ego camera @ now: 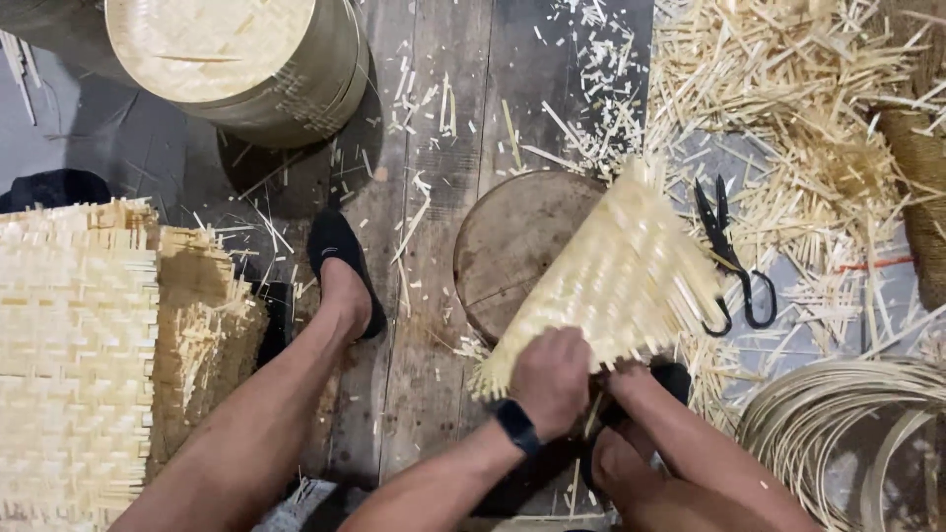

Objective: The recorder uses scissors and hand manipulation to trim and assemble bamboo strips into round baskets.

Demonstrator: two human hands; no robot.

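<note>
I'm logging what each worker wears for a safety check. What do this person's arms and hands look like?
Both forearms are bare, with no sleeves in view and no gloves. The left hand has a dark wristband, like a watch or tracker. The right hand shows nothing worn.

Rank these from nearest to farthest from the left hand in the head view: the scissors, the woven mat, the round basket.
From the left hand:
1. Woven mat, held in it, over the wooden block.
2. Scissors, to the right on the floor among the cuttings.
3. Round basket, far at the upper left.

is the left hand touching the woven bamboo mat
Touching: the head view shows the left hand gripping the near edge of the woven bamboo mat.
</note>
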